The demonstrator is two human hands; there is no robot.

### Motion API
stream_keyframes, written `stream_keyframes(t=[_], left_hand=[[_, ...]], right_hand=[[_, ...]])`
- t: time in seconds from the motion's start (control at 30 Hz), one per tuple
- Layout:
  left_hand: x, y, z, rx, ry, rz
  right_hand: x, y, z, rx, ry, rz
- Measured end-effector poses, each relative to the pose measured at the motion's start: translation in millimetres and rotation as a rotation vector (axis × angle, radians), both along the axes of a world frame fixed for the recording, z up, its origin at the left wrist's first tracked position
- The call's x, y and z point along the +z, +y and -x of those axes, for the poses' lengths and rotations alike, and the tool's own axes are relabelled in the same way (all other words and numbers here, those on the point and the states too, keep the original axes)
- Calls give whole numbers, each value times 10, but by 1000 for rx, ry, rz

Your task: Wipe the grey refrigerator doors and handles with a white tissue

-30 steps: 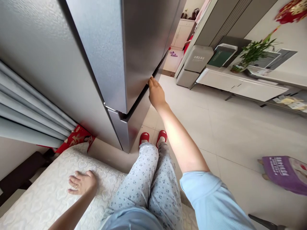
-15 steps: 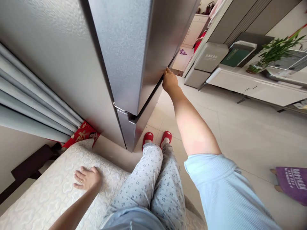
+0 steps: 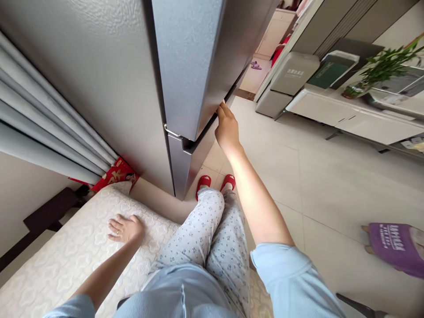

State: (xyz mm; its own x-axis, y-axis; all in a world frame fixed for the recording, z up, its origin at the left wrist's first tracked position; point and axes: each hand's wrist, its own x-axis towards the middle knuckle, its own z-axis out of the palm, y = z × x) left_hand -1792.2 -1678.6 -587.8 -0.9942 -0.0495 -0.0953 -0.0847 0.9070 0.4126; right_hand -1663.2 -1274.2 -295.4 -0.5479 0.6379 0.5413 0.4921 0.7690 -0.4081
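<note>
A tall grey refrigerator [image 3: 129,88] fills the upper left and middle. Its upper door [image 3: 190,66] is parted from the lower door [image 3: 179,163] by a dark groove, with a metal hinge at the near corner. The fingers of my right hand [image 3: 228,130] are hooked into that groove at the upper door's bottom edge; their tips are hidden. Whether the door stands ajar I cannot tell. My left hand [image 3: 126,229] lies flat, fingers spread, on the cream quilted seat cover [image 3: 82,251], holding nothing.
Grey curtains [image 3: 49,115] and a red printed box [image 3: 117,174] sit left of the refrigerator. On the right are a lidded bin [image 3: 293,75], a low white cabinet [image 3: 351,119] with a plant [image 3: 380,70], and a purple-covered stool [image 3: 394,247] on the tiled floor.
My right hand has slid along the groove toward the refrigerator's near corner, its arm more bent. My left hand still rests on the seat cover. The view has shifted slightly.
</note>
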Motion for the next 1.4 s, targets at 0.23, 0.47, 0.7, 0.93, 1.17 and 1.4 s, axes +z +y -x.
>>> stream_keyframes(t=[0.23,0.47,0.7,0.93,1.17,1.4], left_hand=[[-10,-16,-4,-15,10,8],[-65,-30,7,-18,25,11],[-35,-24,3,-21,22,30],[-54,-35,14,-20,-1,36],[-31,-21,13,-19,1,53],[8,4,4,-21,12,89]], right_hand=[[12,-985,-130,132,101,106],[137,-1309,-142,239,227,266],[110,-1257,-104,269,285,264],[108,-1308,-59,229,291,238],[75,-1370,-94,222,285,332],[20,-1319,-58,243,274,292]])
